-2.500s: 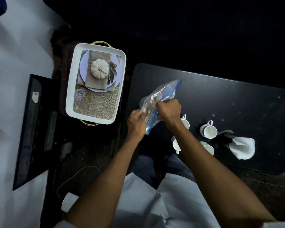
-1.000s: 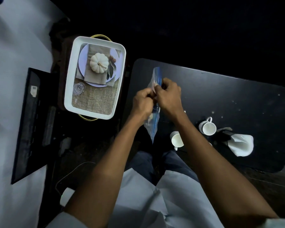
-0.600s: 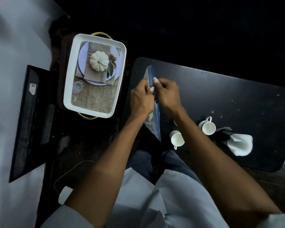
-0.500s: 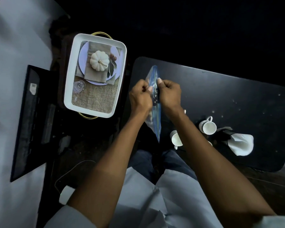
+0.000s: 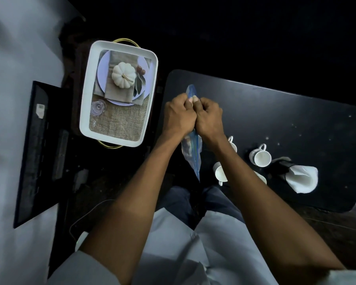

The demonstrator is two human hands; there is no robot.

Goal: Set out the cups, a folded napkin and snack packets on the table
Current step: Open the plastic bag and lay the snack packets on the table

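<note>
Clear plastic bag (image 5: 191,150) with blue zip edge held edge-on above the desk's (image 5: 275,112) left end, both hands pressed together at its top. Left hand (image 5: 178,116) curled, pinching the bag near the top; right hand (image 5: 209,117) curled the same, thumbs meeting at the seal. Bag hangs down between the wrists; contents too blurred to tell. Four white cups on the desk near the right forearm: one fully visible (image 5: 260,156), one by the wrist (image 5: 232,144), two partly hidden by the arm (image 5: 220,172) (image 5: 262,177). White napkin (image 5: 301,178) just right of the cups, tucked in a dark holder. White tray (image 5: 86,103) left of the desk, off it.
</note>
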